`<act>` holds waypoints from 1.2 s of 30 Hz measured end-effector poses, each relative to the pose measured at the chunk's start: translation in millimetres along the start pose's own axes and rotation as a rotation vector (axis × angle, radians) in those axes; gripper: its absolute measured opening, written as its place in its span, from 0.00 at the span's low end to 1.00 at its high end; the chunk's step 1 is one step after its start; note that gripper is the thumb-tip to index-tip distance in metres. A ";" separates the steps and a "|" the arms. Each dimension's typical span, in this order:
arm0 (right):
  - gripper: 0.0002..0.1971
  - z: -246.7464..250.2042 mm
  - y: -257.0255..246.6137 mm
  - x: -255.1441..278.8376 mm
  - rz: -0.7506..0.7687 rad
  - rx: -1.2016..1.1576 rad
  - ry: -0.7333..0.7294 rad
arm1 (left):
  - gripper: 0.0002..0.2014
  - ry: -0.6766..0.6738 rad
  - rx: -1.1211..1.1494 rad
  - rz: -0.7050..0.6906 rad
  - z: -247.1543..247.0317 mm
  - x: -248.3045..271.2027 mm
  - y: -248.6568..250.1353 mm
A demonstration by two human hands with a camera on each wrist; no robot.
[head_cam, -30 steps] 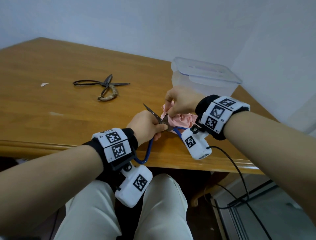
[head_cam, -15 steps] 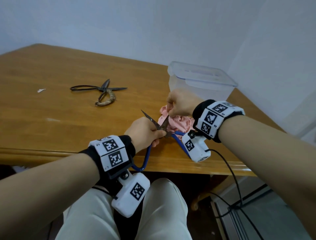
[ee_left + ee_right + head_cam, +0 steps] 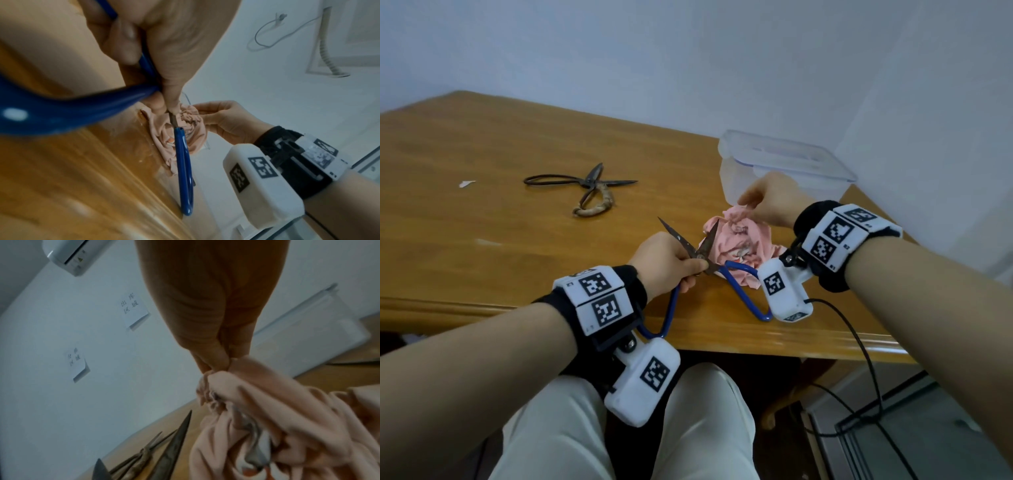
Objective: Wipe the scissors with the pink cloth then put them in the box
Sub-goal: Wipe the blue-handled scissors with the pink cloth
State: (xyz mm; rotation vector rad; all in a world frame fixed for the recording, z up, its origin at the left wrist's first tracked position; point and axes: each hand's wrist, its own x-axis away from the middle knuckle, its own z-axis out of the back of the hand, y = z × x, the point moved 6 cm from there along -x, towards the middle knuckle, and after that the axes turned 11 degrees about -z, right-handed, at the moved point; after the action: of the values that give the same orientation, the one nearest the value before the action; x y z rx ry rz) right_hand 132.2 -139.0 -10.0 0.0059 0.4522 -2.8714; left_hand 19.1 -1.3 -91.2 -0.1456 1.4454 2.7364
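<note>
Wiping step, we judge. Left hand (image 3: pixel 671 260) grip clenched at pivot of blue-handled scissors (image 3: pixel 700 255), blades splayed. At 2 o'clock, right hand (image 3: pixel 770 202) pinches pink cloth (image 3: pixel 743 240) on tabletop (image 3: pixel 482 144). Box (image 3: pixel 784 171) at 1 o'clock, lid seemingly on. Next: we rub blades.

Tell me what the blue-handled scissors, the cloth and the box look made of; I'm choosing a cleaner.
blue-handled scissors: dull, dark-spotted metal blades, possibly tarnished steel; glossy blue loops, probably plastic-coated.
pink cloth: soft matte fabric, crumpled in folds, stained.
box: translucent, smooth plastic, seemingly with a clear lid on it.
</note>
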 end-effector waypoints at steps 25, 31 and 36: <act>0.12 0.0 2.7 -4.0 -0.163 0.151 0.079 | 0.18 0.017 0.045 0.065 11.3 3.8 -0.7; 0.12 53.3 0.5 -6.2 -0.176 0.238 0.245 | 0.18 0.025 0.071 0.084 10.1 2.8 0.9; 0.19 44.0 -29.5 3.5 0.073 0.379 0.259 | 0.18 0.028 0.060 0.071 9.9 1.9 0.3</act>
State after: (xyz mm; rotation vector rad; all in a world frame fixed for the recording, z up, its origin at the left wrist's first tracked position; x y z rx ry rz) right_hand 123.4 -125.9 40.7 0.4518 -0.0557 -2.8461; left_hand 16.5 6.7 -85.6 -0.1341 1.5680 2.7534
